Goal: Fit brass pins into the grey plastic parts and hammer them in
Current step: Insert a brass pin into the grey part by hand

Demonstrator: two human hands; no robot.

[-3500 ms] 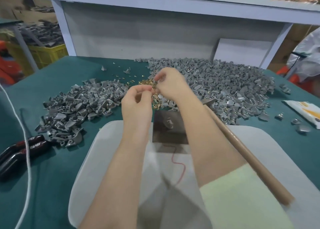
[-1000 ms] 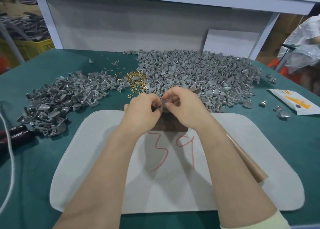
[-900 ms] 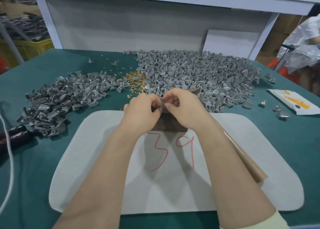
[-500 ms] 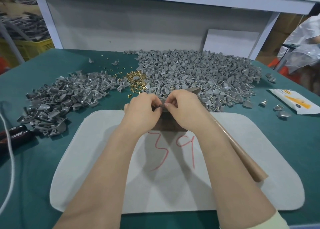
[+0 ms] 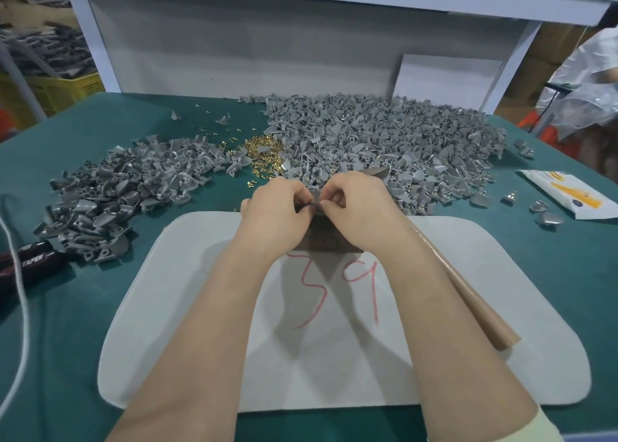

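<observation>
Green cloth table (image 5: 535, 274): white rounded mat (image 5: 200, 341) near ctr, w/ brown square block (image 5: 327, 241) on its far edge. L hand (image 5: 277, 214) & R hand (image 5: 357, 210) meet over block, pinching small grey plastic part (image 5: 315, 203) btwn them. On mat's R side lies long brown wooden handle (image 5: 475, 301). Behind mat: big heap of grey plastic parts (image 5: 384, 140) at R, smaller grey heap (image 5: 127, 187) at L, loose brass pins (image 5: 261, 150) btwn the two. Far L: black-red tool handles (image 5: 30, 261) & white cord (image 5: 20, 308); far R: white-yellow packet (image 5: 568, 197)

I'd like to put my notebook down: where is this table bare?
Bare green cloth lies near left, between the white rounded mat and white cord, and near right, past the brown wooden handle. Farther back it is crowded: heaps of grey plastic parts, brass pins between.
</observation>
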